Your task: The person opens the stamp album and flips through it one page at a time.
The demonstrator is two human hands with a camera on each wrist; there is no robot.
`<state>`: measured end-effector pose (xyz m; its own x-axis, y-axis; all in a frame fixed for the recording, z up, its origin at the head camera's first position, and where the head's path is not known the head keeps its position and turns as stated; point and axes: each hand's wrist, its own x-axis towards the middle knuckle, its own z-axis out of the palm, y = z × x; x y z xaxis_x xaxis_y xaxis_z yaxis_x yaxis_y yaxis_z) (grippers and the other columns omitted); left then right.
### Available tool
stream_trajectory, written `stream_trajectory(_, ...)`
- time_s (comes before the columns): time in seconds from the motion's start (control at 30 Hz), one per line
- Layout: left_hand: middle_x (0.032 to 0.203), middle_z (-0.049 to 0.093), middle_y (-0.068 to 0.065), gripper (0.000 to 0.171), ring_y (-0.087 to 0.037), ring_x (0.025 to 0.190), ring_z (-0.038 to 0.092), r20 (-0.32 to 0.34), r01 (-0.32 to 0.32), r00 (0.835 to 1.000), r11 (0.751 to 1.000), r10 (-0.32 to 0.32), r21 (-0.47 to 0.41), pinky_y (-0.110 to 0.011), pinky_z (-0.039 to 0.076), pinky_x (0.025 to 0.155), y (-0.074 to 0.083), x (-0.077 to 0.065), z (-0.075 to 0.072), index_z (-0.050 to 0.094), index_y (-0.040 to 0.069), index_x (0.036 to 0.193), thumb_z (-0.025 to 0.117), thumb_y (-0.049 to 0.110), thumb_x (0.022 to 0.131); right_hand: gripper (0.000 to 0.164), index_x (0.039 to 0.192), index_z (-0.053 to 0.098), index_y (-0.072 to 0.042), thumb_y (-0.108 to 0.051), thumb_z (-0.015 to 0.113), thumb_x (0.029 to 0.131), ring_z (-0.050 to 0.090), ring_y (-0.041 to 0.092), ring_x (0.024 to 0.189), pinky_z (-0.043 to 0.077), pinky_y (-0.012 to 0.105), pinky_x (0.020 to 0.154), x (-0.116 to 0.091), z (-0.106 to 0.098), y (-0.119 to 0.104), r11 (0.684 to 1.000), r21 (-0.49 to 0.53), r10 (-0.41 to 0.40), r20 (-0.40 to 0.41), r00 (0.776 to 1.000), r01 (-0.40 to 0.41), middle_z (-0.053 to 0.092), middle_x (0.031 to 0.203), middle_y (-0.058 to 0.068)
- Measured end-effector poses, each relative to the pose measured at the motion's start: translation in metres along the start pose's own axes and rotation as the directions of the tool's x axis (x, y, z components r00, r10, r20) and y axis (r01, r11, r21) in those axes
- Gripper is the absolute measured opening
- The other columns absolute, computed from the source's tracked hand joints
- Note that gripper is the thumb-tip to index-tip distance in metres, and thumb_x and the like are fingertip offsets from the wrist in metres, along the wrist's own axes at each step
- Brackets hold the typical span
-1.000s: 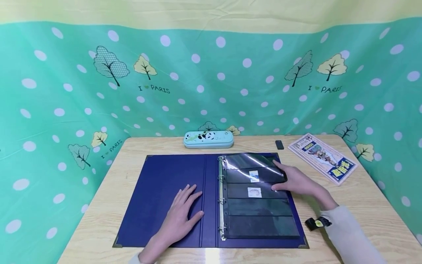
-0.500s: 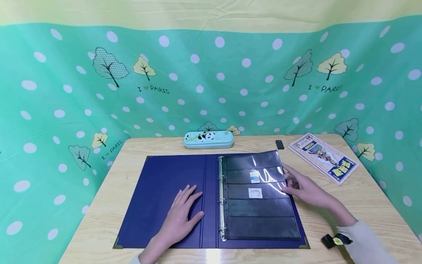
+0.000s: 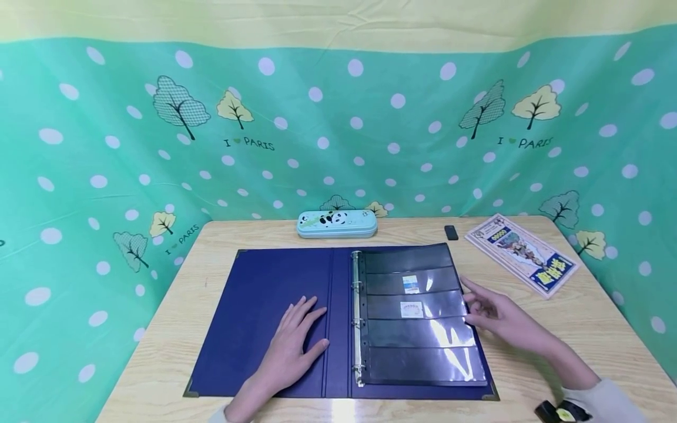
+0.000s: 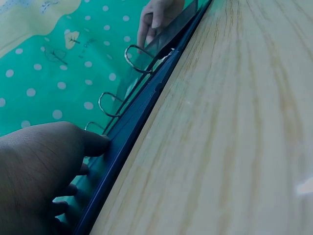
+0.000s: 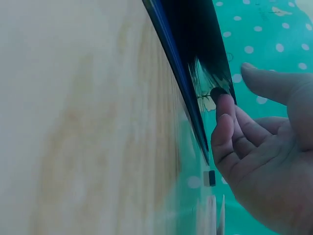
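Note:
A dark-blue ring binder (image 3: 275,276) lies spread on the table, its metal rings (image 3: 357,322) down the middle. On its right side is a black pocket page (image 3: 418,335), which holds two stamps, a blue one (image 3: 410,284) and a pale one (image 3: 411,309). My left hand (image 3: 291,343) rests on the left cover, fingers straight and slightly spread. At the page's right edge is my right hand (image 3: 497,317). In the right wrist view its fingertips (image 5: 224,103) are right at the raised page edge, while the thumb stands apart from the page.
A light-blue panda pencil case (image 3: 337,224) stands behind the binder. Farther right lie a small black object (image 3: 451,232) and a pink-edged booklet (image 3: 523,254). A green dotted curtain (image 3: 338,129) hangs behind the wooden table (image 3: 169,329).
My right hand has moved from on the page, rightward and toward me, along its right edge. The page's curled upper right corner has flattened out. My left hand stays put.

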<state>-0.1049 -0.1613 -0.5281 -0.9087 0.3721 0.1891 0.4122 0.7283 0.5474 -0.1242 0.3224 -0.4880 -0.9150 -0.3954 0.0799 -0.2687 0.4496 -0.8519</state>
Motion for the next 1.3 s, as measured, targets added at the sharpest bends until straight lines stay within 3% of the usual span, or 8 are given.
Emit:
stream_trajectory(0.17, 0.172, 0.047, -0.016, 0.060, -0.042, 0.165, 0.032, -0.013, -0.018, 1.000, 1.000, 0.018, 0.010, -0.064, 0.020, 0.134, 0.000, 0.001, 0.001, 0.063, 0.010, 0.156, 0.077, 0.038, 0.104, 0.063, 0.163, 0.036, 0.016, -0.002, 0.064, 0.110, 0.070, 0.007, 0.100, 0.062, 0.025, 0.080, -0.009, -0.001, -0.002, 0.996, 0.069, 0.048, 0.020, 0.999, -0.050, 0.071, 0.127, 0.026)
stream_trajectory(0.4, 0.172, 0.047, -0.016, 0.059, -0.043, 0.164, 0.034, -0.026, -0.037, 0.999, 0.999, 0.037, 0.008, -0.065, 0.021, 0.133, 0.000, -0.001, 0.001, 0.064, 0.010, 0.156, 0.077, 0.037, 0.104, 0.063, 0.165, 0.035, 0.012, 0.001, 0.063, 0.110, 0.073, 0.011, 0.100, 0.063, 0.028, 0.079, -0.018, -0.002, 0.000, 0.995, 0.097, 0.010, 0.020, 1.000, -0.012, 0.070, 0.129, 0.028)
stream_trajectory(0.6, 0.169, 0.051, -0.017, 0.057, -0.047, 0.160, 0.039, -0.063, -0.085, 0.994, 0.996, 0.086, 0.014, -0.069, 0.027, 0.128, -0.001, -0.001, 0.001, 0.064, 0.011, 0.154, 0.075, 0.038, 0.105, 0.066, 0.168, 0.034, 0.009, 0.004, 0.063, 0.109, 0.076, 0.014, 0.101, 0.064, 0.027, 0.084, -0.019, -0.003, -0.002, 0.987, 0.158, -0.018, 0.023, 1.000, 0.014, 0.073, 0.125, 0.012)
stream_trajectory(0.8, 0.172, 0.047, -0.018, 0.059, -0.044, 0.165, 0.032, -0.007, -0.027, 1.000, 0.999, 0.027, -0.033, -0.065, 0.019, 0.134, 0.002, 0.001, -0.003, 0.064, 0.009, 0.155, 0.077, 0.035, 0.104, 0.055, 0.169, 0.041, 0.000, 0.001, 0.052, 0.115, 0.073, 0.021, 0.087, 0.062, 0.031, 0.076, -0.019, 0.000, -0.010, 0.984, 0.175, -0.005, -0.023, 1.000, 0.009, 0.073, 0.124, 0.006)
stream_trajectory(0.93, 0.172, 0.047, -0.018, 0.057, -0.044, 0.165, 0.031, -0.007, 0.003, 1.000, 0.998, -0.003, -0.059, -0.066, 0.018, 0.134, 0.004, 0.000, -0.004, 0.065, 0.009, 0.154, 0.077, 0.034, 0.105, 0.054, 0.170, 0.043, -0.005, 0.000, 0.048, 0.117, 0.072, 0.024, 0.085, 0.063, 0.034, 0.074, -0.018, 0.004, -0.018, 0.978, 0.207, -0.006, -0.041, 0.999, 0.015, 0.072, 0.127, 0.001)
stream_trajectory(1.13, 0.167, 0.052, -0.020, 0.052, -0.048, 0.162, 0.036, -0.055, 0.011, 0.998, 0.996, -0.016, -0.089, -0.070, 0.018, 0.132, 0.011, 0.001, -0.006, 0.066, 0.009, 0.152, 0.076, 0.030, 0.106, 0.059, 0.172, 0.042, -0.009, 0.004, 0.049, 0.115, 0.073, 0.017, 0.095, 0.065, 0.035, 0.075, -0.018, 0.010, -0.029, 0.981, 0.188, -0.033, -0.058, 0.998, 0.044, 0.067, 0.136, -0.016)
stream_trajectory(1.3, 0.163, 0.057, -0.018, 0.049, -0.048, 0.158, 0.043, -0.080, -0.001, 0.997, 0.992, -0.009, -0.124, -0.072, 0.022, 0.130, 0.022, 0.003, -0.011, 0.067, 0.009, 0.151, 0.079, 0.022, 0.105, 0.058, 0.173, 0.039, -0.008, 0.004, 0.045, 0.116, 0.067, 0.004, 0.118, 0.065, 0.034, 0.078, -0.017, 0.015, -0.039, 0.979, 0.184, -0.074, -0.052, 0.996, 0.082, 0.059, 0.149, -0.024)
